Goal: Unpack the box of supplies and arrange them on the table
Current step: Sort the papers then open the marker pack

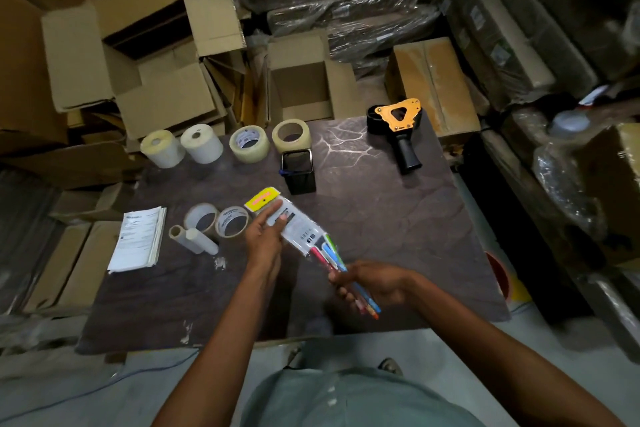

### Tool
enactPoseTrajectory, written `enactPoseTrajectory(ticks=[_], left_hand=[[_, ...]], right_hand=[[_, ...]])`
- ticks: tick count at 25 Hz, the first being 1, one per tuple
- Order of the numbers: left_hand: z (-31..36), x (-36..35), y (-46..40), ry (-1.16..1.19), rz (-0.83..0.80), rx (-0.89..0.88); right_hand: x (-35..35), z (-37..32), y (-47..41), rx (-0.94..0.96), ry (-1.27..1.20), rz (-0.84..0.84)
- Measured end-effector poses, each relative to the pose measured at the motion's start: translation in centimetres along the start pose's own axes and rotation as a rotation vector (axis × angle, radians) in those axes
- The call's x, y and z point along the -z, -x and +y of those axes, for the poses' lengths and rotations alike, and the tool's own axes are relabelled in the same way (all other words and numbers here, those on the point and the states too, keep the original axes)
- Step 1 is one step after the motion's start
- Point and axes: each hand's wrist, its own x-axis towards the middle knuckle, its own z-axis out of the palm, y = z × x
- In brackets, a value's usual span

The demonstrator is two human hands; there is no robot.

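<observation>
A clear plastic pen packet (294,224) with a yellow header card hangs over the middle of the dark table (398,236). My left hand (265,239) holds the packet with its thumb on top. Several coloured pens (341,274) stick out of the packet's lower end, and my right hand (372,282) grips their ends. A black mesh pen holder (299,172) stands just behind the packet. An open cardboard box (304,87) stands beyond the table's far edge.
Two white label rolls (181,147) and two clear tape rolls (270,140) line the table's far side. Two thinner tape rolls (218,220), two cardboard tubes (194,239) and a paper stack (138,239) lie at the left. A black and orange tape dispenser (398,128) sits far right. Cartons surround the table.
</observation>
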Motion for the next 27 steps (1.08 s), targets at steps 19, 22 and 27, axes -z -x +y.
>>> enactPoseTrajectory(ticks=[19, 22, 27], left_hand=[[-4.2, 7.0, -5.8, -0.342, -0.179, 0.160], [-4.8, 7.3, -6.3, -0.386, -0.218, 0.125], [-5.8, 7.8, -6.7, -0.461, -0.270, 0.128]], right_hand=[[-2.7, -24.2, -14.7, 0.975, -0.145, 0.655], [-2.8, -23.6, -17.5, 0.961, 0.028, 0.764], [-2.4, -21.8, -18.3, 0.948, 0.431, 0.901]])
